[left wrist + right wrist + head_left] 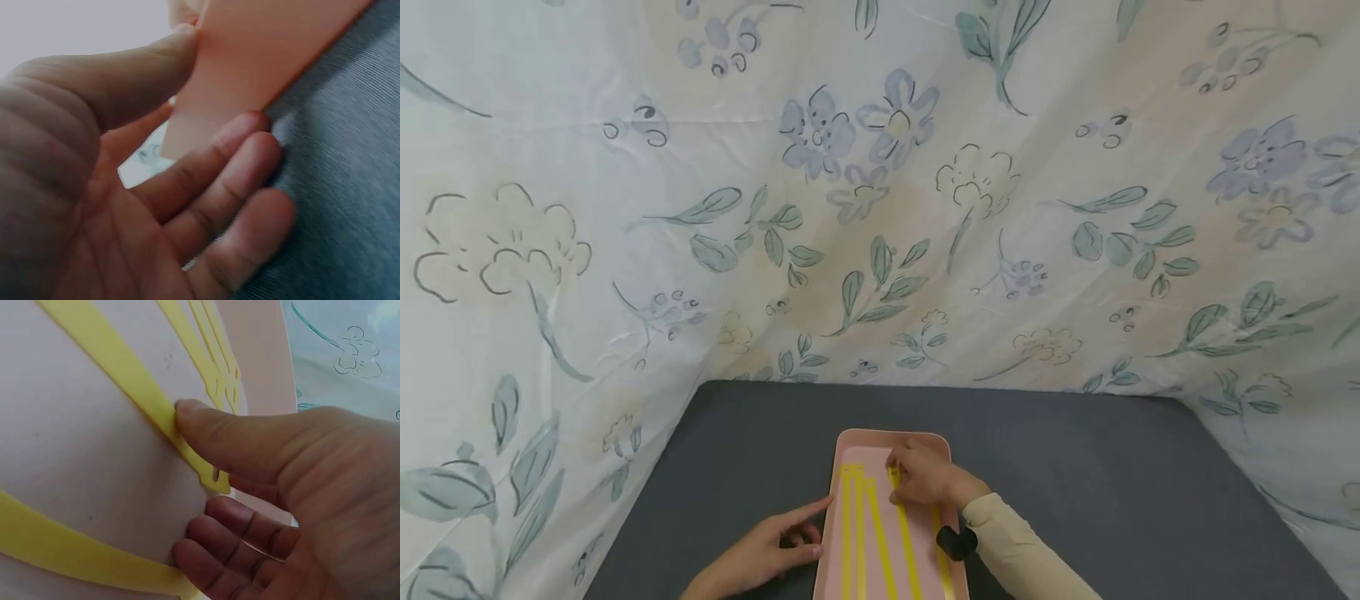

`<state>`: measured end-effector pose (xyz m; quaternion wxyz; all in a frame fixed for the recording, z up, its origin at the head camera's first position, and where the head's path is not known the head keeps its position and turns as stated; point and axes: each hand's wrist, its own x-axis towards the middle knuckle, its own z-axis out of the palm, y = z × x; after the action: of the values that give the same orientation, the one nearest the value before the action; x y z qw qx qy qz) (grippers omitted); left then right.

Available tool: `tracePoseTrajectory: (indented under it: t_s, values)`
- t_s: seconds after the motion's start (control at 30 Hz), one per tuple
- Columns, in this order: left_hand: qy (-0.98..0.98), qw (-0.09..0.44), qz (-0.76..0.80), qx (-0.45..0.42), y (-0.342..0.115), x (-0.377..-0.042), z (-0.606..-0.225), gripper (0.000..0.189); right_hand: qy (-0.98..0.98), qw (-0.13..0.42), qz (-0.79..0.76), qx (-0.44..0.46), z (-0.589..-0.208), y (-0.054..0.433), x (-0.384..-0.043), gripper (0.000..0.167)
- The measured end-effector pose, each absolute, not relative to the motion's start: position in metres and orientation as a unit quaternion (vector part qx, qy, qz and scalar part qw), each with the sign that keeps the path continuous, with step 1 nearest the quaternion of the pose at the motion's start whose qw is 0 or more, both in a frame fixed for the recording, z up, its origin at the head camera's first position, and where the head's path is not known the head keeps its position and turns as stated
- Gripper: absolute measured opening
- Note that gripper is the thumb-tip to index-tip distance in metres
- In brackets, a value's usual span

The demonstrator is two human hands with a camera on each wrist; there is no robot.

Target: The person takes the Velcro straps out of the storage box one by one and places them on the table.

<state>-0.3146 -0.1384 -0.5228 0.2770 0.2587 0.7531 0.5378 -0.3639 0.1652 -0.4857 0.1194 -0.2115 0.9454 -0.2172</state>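
Several long yellow strips with slotted ends lie lengthwise in a pink tray (pixel 892 437). At the far end of one yellow strip (pixel 907 542), my right hand (pixel 925 473) pinches it near its slotted tip. The right wrist view shows the thumb (pixel 206 428) on that strip's edge, with the other fingers bent below the tip; the index finger is mostly hidden. My left hand (pixel 767 546) rests against the tray's left side, index finger extended to the rim. In the left wrist view, its thumb (pixel 150 75) touches the tray wall and the other fingers lie loosely by the lower edge.
Three yellow strips (pixel 847 533) lie left of the pinched one, and another strip (pixel 943 560) lies to its right, partly under the right forearm. The tray stands on a dark grey tabletop (pixel 1075 483). Floral cloth (pixel 880 250) hangs behind and on both sides.
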Motion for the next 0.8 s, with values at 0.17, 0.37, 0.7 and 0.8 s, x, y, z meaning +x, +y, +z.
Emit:
tracePoseTrajectory:
  t_s: [0.17,0.37,0.7,0.8]
  values:
    - [0.739,0.290,0.546,0.267,-0.142,-0.312,-0.522,0.070,0.942,0.122,-0.222,-0.220,-0.487,0.163,-0.364,0.037]
    - [0.724,0.312,0.552,0.273,-0.145,-0.312,-0.522,0.074,0.933,0.159,-0.244,-0.211,-0.486,0.164,-0.362,0.022]
    - [0.736,0.296,0.545,0.271,-0.137,-0.317,-0.520,0.075,0.919,0.149,-0.282,-0.231,-0.488,0.173,-0.364,0.043]
    - [0.736,0.296,0.548,0.265,-0.137,-0.317,-0.519,0.075,0.907,0.147,-0.322,-0.231,-0.486,0.175,-0.361,0.028]
